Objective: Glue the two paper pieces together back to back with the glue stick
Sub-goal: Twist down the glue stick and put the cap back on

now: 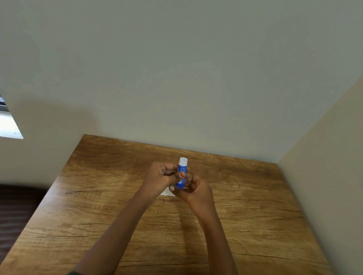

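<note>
A blue glue stick with a white cap stands upright above the middle of the wooden table, held between both hands. My left hand grips its body from the left, thumb across the blue label. My right hand curls round its lower end from the right. A white paper piece lies on the table under the hands, mostly hidden; only a small corner shows. I cannot tell whether a second paper piece lies there.
The table sits in a room corner, with a wall right behind it and another along its right side. Dark floor lies to the left of the table. A window opening is at the far left.
</note>
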